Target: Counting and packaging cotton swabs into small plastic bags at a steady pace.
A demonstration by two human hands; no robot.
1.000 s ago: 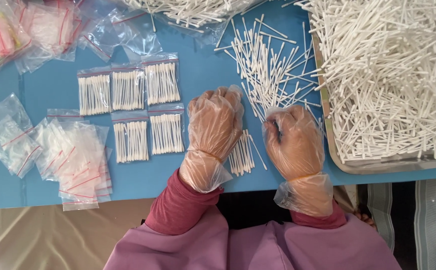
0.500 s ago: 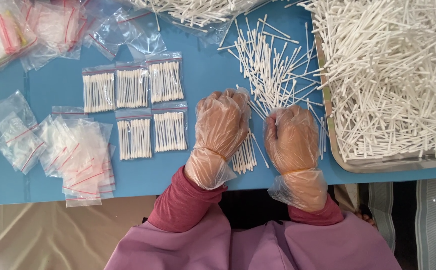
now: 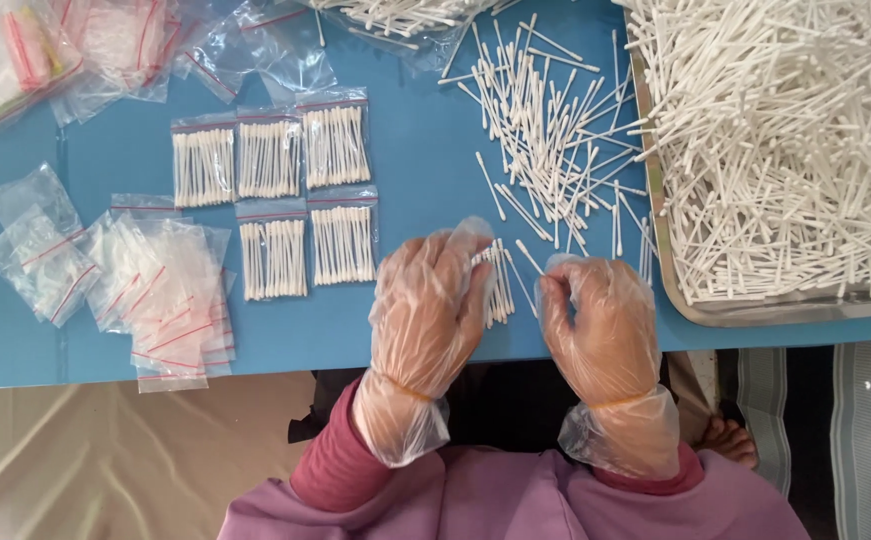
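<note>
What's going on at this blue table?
A person in clear disposable gloves is bagging cotton swabs. The left hand holds a small bundle of swabs; the right hand is pinched beside it. Five filled bags lie in rows, empty bags to their left, loose swabs and a full tray to the right.

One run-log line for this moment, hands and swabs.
left hand: holds cotton swab bundle | right hand: fingertips pinched beside bundle, contents unclear | filled bags: five, left | tray: right

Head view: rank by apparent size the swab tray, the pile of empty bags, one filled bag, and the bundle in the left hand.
1. Swab tray
2. Pile of empty bags
3. Filled bag
4. Bundle at the left hand, partly hidden, so it may be larger than it looks.
</note>
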